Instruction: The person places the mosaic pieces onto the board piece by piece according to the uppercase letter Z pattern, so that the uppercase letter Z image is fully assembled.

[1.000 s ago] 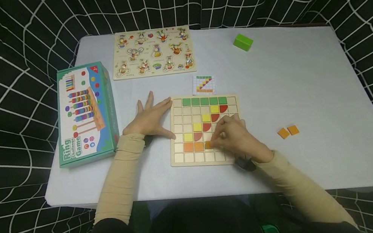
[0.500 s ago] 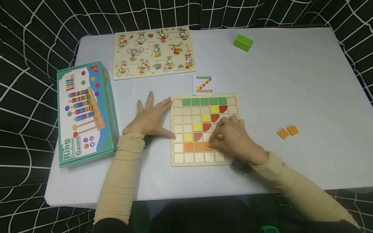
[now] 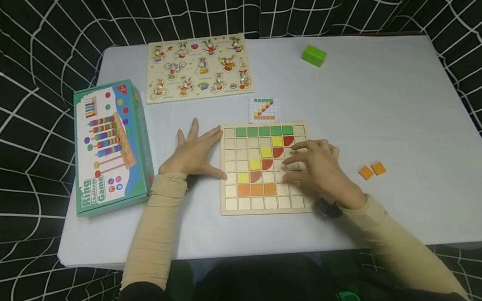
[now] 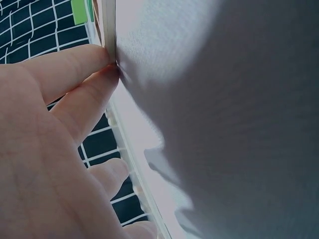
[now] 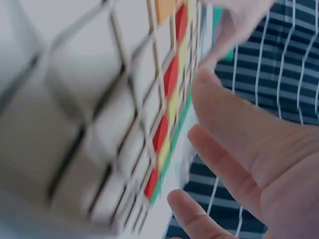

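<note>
A wooden grid board (image 3: pixel 228 155) lies flat on the table. Its cells hold a row of green squares (image 3: pixel 264 130), a diagonal of yellow squares (image 3: pixel 254 164) beside red quarter-circle pieces (image 3: pixel 267 164), and three orange squares (image 3: pixel 256 189) in a lower row. My left hand (image 3: pixel 192 154) rests at the board's left edge, fingers spread, fingertips touching the rim (image 4: pixel 108 30). Above the right part of the board is my right hand (image 3: pixel 320 169), its fingers apart and nothing between them. Two loose orange squares (image 3: pixel 372 170) lie on the table to its right.
A small pattern card (image 3: pixel 264 110) lies just beyond the board. Farther back are a peg puzzle with animal figures (image 3: pixel 198 69) and a green block (image 3: pixel 314 55). On the left sits a Ring Challenge Game box (image 3: pixel 110 147). White netting (image 3: pixel 217 10) surrounds the table.
My right hand has let go of the third orange square, which now lies flat in its cell. The hand has moved right and its fingers have spread. The left hand stays put.
</note>
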A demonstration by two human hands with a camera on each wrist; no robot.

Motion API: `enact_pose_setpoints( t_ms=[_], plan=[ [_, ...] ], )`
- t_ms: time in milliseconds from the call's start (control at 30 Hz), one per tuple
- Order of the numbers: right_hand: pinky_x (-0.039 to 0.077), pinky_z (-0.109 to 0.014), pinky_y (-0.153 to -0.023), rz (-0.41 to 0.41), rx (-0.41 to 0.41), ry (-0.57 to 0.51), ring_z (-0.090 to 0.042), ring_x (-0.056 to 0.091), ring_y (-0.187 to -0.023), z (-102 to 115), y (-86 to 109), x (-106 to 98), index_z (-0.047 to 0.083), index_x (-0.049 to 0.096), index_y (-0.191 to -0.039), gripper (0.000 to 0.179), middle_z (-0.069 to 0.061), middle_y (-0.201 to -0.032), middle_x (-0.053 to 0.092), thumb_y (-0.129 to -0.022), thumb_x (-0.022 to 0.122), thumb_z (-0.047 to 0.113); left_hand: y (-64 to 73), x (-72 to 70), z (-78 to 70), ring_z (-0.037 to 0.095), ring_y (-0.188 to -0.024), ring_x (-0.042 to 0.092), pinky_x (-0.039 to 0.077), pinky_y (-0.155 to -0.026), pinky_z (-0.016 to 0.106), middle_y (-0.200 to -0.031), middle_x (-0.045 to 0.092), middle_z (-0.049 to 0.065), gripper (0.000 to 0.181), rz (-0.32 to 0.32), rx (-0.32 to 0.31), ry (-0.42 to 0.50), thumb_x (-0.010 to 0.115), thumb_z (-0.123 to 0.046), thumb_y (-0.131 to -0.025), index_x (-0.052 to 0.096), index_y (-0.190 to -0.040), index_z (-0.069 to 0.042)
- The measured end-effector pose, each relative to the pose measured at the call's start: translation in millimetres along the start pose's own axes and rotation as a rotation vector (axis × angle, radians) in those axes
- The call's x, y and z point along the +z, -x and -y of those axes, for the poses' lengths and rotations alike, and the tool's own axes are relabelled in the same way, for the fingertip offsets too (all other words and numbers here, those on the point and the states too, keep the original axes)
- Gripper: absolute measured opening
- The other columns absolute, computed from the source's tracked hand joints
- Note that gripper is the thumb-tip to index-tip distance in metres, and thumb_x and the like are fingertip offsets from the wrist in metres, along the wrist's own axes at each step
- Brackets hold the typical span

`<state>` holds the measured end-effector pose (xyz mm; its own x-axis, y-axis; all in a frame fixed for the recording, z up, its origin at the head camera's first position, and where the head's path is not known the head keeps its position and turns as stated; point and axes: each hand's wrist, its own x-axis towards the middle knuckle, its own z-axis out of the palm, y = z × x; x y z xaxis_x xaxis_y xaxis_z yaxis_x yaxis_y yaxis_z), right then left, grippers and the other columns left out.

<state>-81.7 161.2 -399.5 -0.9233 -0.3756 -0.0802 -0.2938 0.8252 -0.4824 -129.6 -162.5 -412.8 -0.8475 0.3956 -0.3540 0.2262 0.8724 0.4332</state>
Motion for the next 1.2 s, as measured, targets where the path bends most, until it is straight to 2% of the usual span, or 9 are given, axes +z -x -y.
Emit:
enact_pose_setpoints(
  t_ms=[133, 267, 500, 700, 833, 1000, 1200],
  plan=[
    [0.025, -0.068, -0.101, -0.081, 0.048, 0.01, -0.053, 0.044, -0.13, -21, 6.1, -15, 0.008, 0.081, -0.11, 0.036, -0.024, -0.141, 0.061, -0.078, 0.09, 0.021, -0.4, -0.1, -0.6, 0.046, -0.159, -0.021, -0.012, -0.119, 0.081, -0.176, 0.015, -0.003, 0.125, 0.011, -0.005, -0.001, 0.092, -0.058, -0.066, 0.026, -0.165, -0.018],
    [0.021, -0.074, -0.104, -0.117, 0.108, 0.013, -0.056, 0.039, -0.134, -42, 14.9, -28, 0.006, 0.079, -0.111, 0.037, -0.027, -0.144, 0.057, -0.078, 0.089, 0.02, -0.9, 0.2, -0.5, 0.045, -0.159, -0.021, -0.012, -0.12, 0.08, -0.176, 0.014, -0.003, 0.125, 0.014, -0.012, -0.004, 0.092, -0.058, -0.066, 0.025, -0.165, -0.019],
    [0.012, -0.081, -0.106, -0.039, 0.24, 0.051, -0.06, 0.021, -0.146, -81, 34.8, -44, 0.005, 0.075, -0.12, 0.044, -0.031, -0.153, 0.046, -0.082, 0.086, 0.026, -0.7, 0.4, -0.5, 0.046, -0.159, -0.02, -0.011, -0.12, 0.08, -0.176, 0.014, -0.003, 0.125, 0.012, -0.009, -0.005, 0.092, -0.058, -0.067, 0.026, -0.165, -0.019],
    [0.013, -0.082, -0.104, -0.007, 0.326, 0.095, -0.06, 0.019, -0.147, -110, 55.0, -51, 0.003, 0.073, -0.123, 0.046, -0.033, -0.155, 0.043, -0.088, 0.081, 0.032, -0.9, 0.3, 0.2, 0.046, -0.159, -0.021, -0.011, -0.12, 0.08, -0.176, 0.014, -0.003, 0.126, 0.013, -0.013, -0.002, 0.092, -0.058, -0.067, 0.024, -0.166, -0.018],
    [0.014, -0.082, -0.102, -0.022, 0.376, 0.106, -0.063, 0.019, -0.144, -120, 65.8, -52, 0.0, 0.073, -0.12, 0.045, -0.035, -0.155, 0.04, -0.089, 0.08, 0.032, -1.4, 0.0, 0.6, 0.046, -0.159, -0.021, -0.011, -0.119, 0.08, -0.176, 0.014, -0.003, 0.127, 0.016, -0.012, -0.009, 0.091, -0.058, -0.067, 0.023, -0.166, -0.018],
    [0.016, -0.082, -0.099, -0.056, 0.403, 0.132, -0.065, 0.022, -0.14, -122, 70.6, -49, -0.002, 0.074, -0.116, 0.042, -0.037, -0.153, 0.04, -0.087, 0.082, 0.028, -1.7, 0.3, 1.2, 0.046, -0.159, -0.021, -0.011, -0.12, 0.08, -0.176, 0.014, -0.003, 0.127, 0.016, -0.014, -0.01, 0.091, -0.058, -0.066, 0.024, -0.166, -0.018],
    [0.017, -0.079, -0.097, -0.098, 0.385, 0.055, -0.062, 0.026, -0.139, -121, 70.0, -49, -0.003, 0.077, -0.104, 0.033, -0.035, -0.151, 0.047, -0.084, 0.085, 0.021, -2.4, 1.1, 1.2, 0.045, -0.159, -0.021, -0.011, -0.12, 0.08, -0.176, 0.014, -0.003, 0.127, 0.018, -0.015, -0.014, 0.091, -0.059, -0.066, 0.023, -0.166, -0.019]
  ],
)
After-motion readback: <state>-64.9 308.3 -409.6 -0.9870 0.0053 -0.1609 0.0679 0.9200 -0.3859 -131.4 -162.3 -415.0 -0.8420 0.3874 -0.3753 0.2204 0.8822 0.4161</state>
